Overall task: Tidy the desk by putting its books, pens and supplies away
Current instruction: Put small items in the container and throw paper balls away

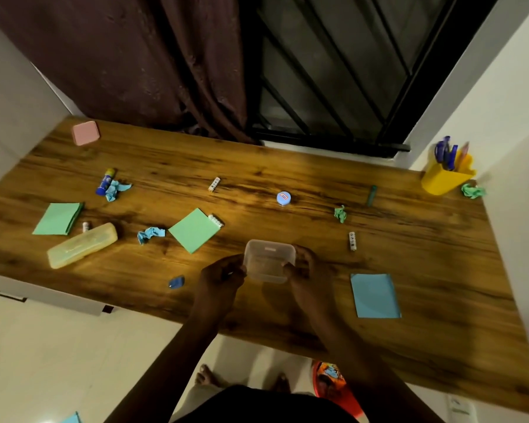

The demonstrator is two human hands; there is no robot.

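A clear plastic box (269, 260) sits at the near middle of the wooden desk (409, 239). My left hand (222, 277) grips its left side and my right hand (306, 270) grips its right side. Scattered on the desk are green paper squares (194, 229) (58, 218), a blue paper sheet (374, 296), a yellow pencil case (82, 245), a glue stick (106, 181), a small blue round tin (283, 198), several small white erasers (352, 241) (214, 184), a blue sharpener (177, 282) and a green pen (371, 195).
A yellow cup (443, 178) with pens and scissors stands at the far right corner. Crumpled paper bits (151, 234) (340, 213) (472, 190) lie about. A pink pad (85, 133) is at the far left. A red bin (333, 383) sits on the floor under the desk edge.
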